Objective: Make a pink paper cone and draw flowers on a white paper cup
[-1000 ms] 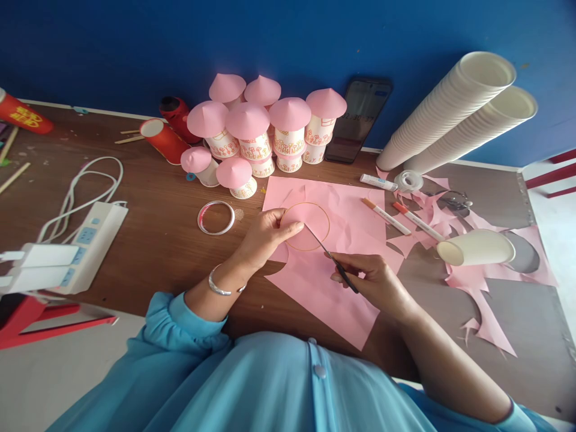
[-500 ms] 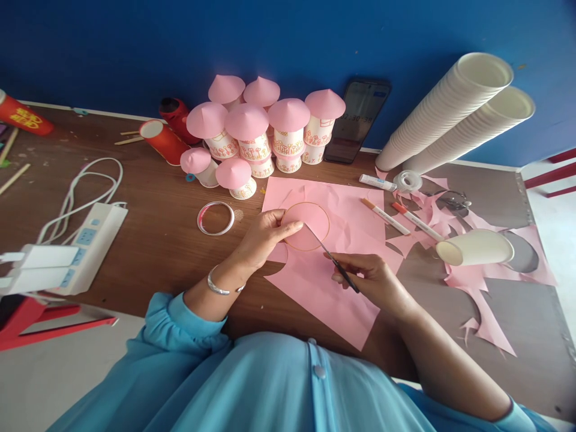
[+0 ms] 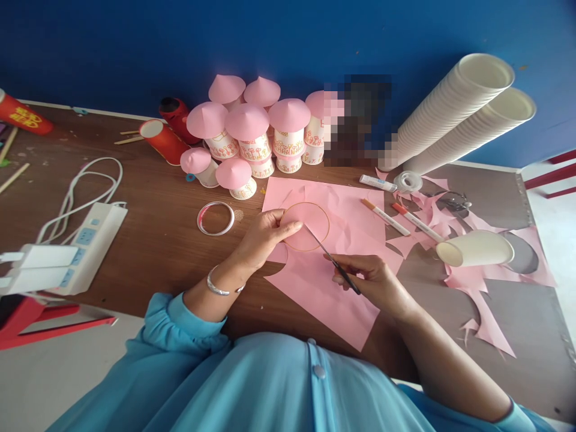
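The orange-rimmed pink paper disc (image 3: 311,215), nearer than the 8 cone-topped paper cups (image 3: 246,123), is pinched by the left hand (image 3: 262,240) and is best kept taut, the scissors (image 3: 344,275), gripped in the right hand's (image 3: 372,280) curled fingers, being steered clear of the thumb.
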Tool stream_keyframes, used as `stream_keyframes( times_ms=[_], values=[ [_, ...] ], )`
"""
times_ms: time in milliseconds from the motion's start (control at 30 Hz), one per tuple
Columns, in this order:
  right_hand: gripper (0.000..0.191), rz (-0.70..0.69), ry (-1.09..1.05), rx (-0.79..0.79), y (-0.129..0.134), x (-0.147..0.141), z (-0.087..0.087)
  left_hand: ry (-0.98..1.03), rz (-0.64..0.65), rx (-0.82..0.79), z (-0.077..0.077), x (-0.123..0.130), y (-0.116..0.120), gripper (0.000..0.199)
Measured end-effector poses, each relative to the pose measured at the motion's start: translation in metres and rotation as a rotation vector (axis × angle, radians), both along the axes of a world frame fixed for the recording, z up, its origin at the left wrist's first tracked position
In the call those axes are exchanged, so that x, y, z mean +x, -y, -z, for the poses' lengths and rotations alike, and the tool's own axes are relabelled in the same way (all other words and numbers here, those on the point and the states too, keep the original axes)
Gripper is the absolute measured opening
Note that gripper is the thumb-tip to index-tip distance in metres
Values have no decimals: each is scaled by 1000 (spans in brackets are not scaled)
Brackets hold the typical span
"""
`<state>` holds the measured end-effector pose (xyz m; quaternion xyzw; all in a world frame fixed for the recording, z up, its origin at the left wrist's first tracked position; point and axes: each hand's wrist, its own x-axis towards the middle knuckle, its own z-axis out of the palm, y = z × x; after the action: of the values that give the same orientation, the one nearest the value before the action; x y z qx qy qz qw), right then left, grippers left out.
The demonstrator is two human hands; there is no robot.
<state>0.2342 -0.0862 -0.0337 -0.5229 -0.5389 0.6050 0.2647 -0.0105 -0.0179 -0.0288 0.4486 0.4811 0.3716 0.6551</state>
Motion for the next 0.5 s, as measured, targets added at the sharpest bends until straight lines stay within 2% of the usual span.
stream_keyframes(
  times_ms=[500],
  values=[
    [48, 15, -74, -109, 0, 1, 1, 78, 6, -51, 1, 0, 0, 30]
  ],
)
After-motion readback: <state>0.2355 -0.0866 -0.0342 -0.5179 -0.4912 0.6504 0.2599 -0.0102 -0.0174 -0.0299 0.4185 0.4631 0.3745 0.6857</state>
